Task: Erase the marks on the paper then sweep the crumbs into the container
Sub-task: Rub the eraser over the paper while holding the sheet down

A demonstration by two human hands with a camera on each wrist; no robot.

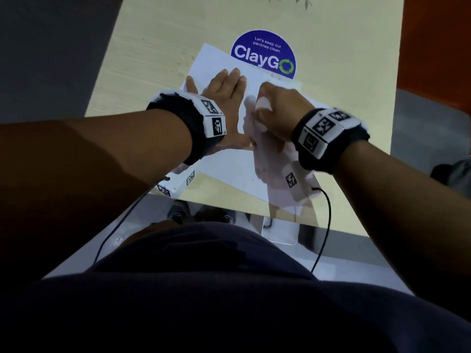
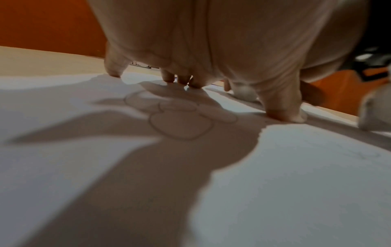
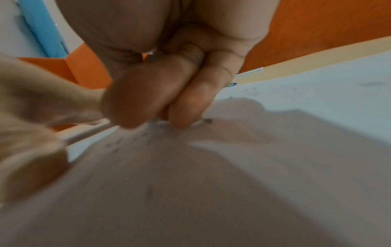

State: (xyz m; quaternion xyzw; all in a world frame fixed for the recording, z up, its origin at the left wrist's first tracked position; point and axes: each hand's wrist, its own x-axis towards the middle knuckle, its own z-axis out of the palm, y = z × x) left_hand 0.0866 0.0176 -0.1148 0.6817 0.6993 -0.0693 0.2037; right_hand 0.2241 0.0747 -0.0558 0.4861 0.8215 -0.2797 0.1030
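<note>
Two hands work one paper: the left hand lies flat, pinning it, with pencil loops under its palm, while the right hand, beside it, pinches an eraser on the sheet.

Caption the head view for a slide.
Left hand presses the paper flat while right hand rubs an eraser across it.

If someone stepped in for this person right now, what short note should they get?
Left hand: flat and open, pressing the paper down on the table.
Right hand: grip closed on a white eraser, rubbing the paper.
Done: some crumbs lie by the fingertips.
Left: the pencil loops under the left palm, then sweeping crumbs. No container is clearly identifiable.
</note>
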